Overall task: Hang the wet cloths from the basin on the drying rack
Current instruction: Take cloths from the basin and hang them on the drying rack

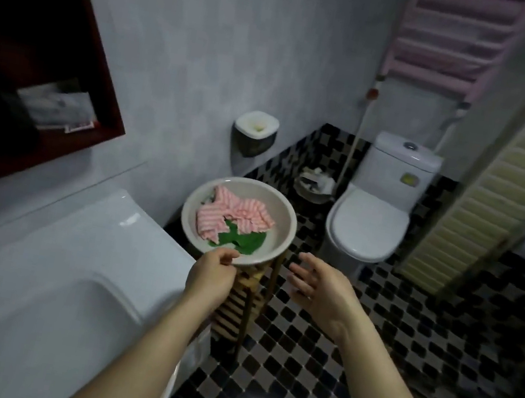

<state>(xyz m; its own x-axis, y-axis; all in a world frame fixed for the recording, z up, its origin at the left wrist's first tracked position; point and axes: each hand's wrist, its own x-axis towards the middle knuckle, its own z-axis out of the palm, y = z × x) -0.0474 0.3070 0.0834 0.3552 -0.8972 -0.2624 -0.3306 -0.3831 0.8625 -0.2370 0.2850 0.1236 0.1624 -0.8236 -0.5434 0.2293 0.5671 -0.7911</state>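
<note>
Pinching the near rim of the basin [289, 219], the left hand [211, 275] has its fingers curled, with the thumb over the edge and the forefinger tucked beneath it. The right hand [316, 286] hangs just to the right of that same near rim, fingers spread and lightly bent, palm turned towards the basin and touching nothing.

The basin is round and pale, and it sits on top of a slatted wooden stool [237, 302], whose legs and rungs show directly below it. Inside the basin lie two crumpled cloths. A pink-and-white striped cloth [233, 216] fills the middle and the far side. A green cloth [241, 242] lies towards the near side, partly tucked under the striped one.

Left of the basin, and nearer the camera, runs a white sink [68, 270], its corner close to the stool. Above the sink, well to the left of the basin, a red-framed mirror cabinet [111, 97] hangs on the grey wall.

Beyond the basin, a small white-topped holder [255, 131] is fixed to the wall. Beyond and to the right, a waste bin [313, 188] with crumpled paper stands on the floor [367, 355] of black-and-white checked tiles. Right of the bin is a white toilet [372, 217] with its lid down.

High on the wall above the toilet, well beyond and to the right of the basin, hangs the drying rack [454, 40], a ladder of pink bars. No cloth shows on the bars in view.
</note>
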